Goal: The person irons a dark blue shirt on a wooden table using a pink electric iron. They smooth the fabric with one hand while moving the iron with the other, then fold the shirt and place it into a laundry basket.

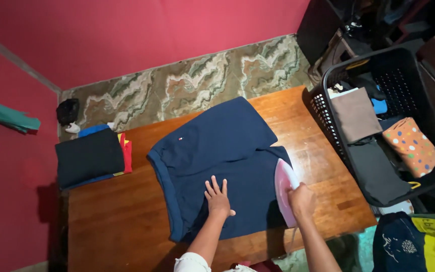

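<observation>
Dark navy shorts (217, 151) lie spread flat on a wooden table (117, 221). My left hand (217, 197) rests flat on the near leg of the shorts, fingers apart. A pink and white iron (284, 189) stands on the right edge of the shorts, and my right hand (302, 199) grips its handle from the near side.
A pile of folded clothes (90, 157), dark on top with red and yellow beneath, sits at the table's left end. A black laundry basket (431, 108) with several folded garments stands on the right. Red walls and a patterned floor (202, 80) lie beyond the table.
</observation>
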